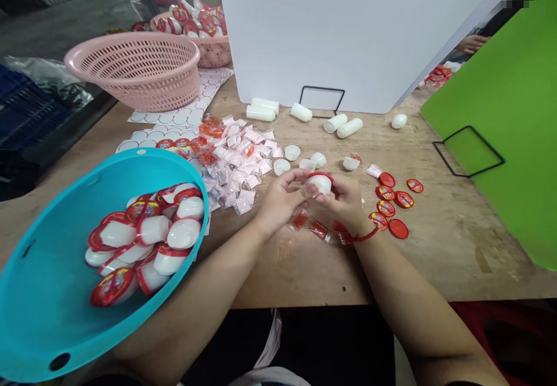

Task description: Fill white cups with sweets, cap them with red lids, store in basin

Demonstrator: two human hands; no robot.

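Observation:
Between both my hands is a small white plastic cup with a red lid [319,184]. My left hand [285,200] grips it from the left, fingers and thumb closed around its side. From the right, my right hand [343,203] pinches the same cup. Just below my hands lie several red sachets [319,229]. Empty white cups [292,152] sit beyond them, and a heap of pale pink sachets [239,154] is to the left. Several loose red lids [386,193] are scattered right of my right hand, some with printed labels.
A turquoise basin [39,293] with lidded cups stands at left. Behind it are a pink basket [143,78] and another full pink basket [213,49]. Stacked white cups [261,112] lie before a white panel [348,32]. A green panel [505,113] stands right; a person's hand [472,43] shows behind.

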